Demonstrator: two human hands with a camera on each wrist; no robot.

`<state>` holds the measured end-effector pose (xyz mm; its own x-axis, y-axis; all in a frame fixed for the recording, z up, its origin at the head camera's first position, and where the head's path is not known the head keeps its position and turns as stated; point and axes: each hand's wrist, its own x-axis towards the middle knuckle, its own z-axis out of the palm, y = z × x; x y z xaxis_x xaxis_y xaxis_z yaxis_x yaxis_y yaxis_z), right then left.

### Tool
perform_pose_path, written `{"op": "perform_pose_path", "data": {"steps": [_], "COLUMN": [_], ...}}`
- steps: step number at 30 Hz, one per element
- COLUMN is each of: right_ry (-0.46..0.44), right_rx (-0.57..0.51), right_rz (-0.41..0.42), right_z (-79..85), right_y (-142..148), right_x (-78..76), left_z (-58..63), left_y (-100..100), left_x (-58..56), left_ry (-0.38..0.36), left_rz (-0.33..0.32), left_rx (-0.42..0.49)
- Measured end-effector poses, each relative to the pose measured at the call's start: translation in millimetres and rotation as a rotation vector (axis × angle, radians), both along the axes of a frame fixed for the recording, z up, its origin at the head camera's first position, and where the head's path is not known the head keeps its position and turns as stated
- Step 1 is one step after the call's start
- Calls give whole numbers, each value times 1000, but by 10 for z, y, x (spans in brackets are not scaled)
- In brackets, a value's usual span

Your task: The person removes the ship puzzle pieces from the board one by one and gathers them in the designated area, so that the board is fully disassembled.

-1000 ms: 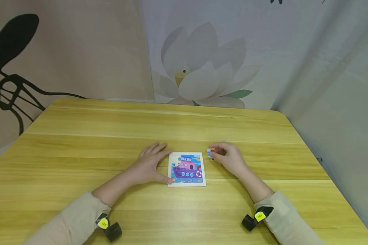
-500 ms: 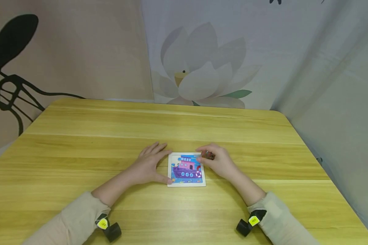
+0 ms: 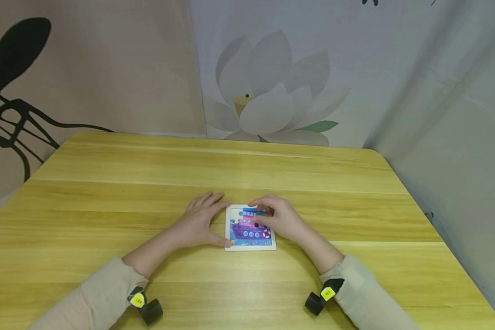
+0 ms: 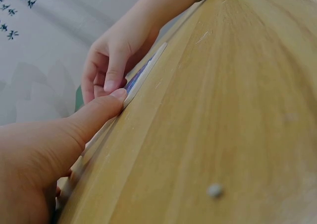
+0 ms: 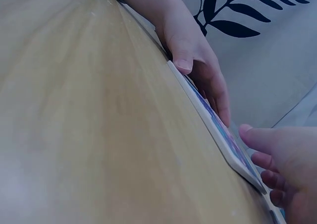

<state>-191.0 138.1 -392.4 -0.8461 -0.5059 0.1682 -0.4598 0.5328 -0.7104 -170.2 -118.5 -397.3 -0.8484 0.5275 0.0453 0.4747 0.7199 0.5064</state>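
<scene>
A small square jigsaw puzzle of a purple and pink boat [image 3: 249, 233] lies in its white-rimmed tray [image 3: 253, 249] on the table. Its upper left corner shows bare cream backing. My left hand [image 3: 200, 224] spreads along the tray's left side, thumb on the near left corner and index fingertip at the far left one. Over the puzzle's upper right part is my right hand [image 3: 282, 217], thumb and fingers curled together around a puzzle piece mostly hidden by them. In the left wrist view the left thumb [image 4: 106, 107] presses the tray's edge.
The wooden table [image 3: 148, 160] stretches around the tray, with a printed cloth backdrop [image 3: 272, 82] behind its far edge. Each sleeve carries a black wrist camera, the left one [image 3: 150, 311] and the right one [image 3: 315, 302], low over the table.
My right hand has carried the puzzle piece left from beside the tray to above the puzzle's upper part. The left hand and the tray have stayed in place.
</scene>
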Motion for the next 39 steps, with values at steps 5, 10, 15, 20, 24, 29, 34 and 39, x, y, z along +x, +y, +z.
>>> {"op": "perform_pose_path", "data": {"steps": [5,10,15,20,24,29,34,39], "right_ry": [25,25,17,34,29,-10,-25,-30], "right_rx": [40,90,124,159,191,213,224,212], "right_rz": [30,54,62,73,75,59,41,19], "right_z": [-10,-4,-2,-1,22,56,74,76], "right_y": [-46,-82,-112,-133,-142,-152,-176,-198], "right_x": [-53,-82,-100,-108,-103,-91,-80,-64], "left_z": [1,2,8,4,-6,-15,-15,-10], "left_y": [4,6,3,0,-4,-4,-6,-10], "left_x": [-7,-4,1,1,-1,-7,-8,-6], "left_ry": [-5,-11,-15,-17,-17,-9,-17,-19], "left_rz": [2,5,6,6,9,6,9,10], "left_rx": [1,5,9,5,5,6,7,4]}}
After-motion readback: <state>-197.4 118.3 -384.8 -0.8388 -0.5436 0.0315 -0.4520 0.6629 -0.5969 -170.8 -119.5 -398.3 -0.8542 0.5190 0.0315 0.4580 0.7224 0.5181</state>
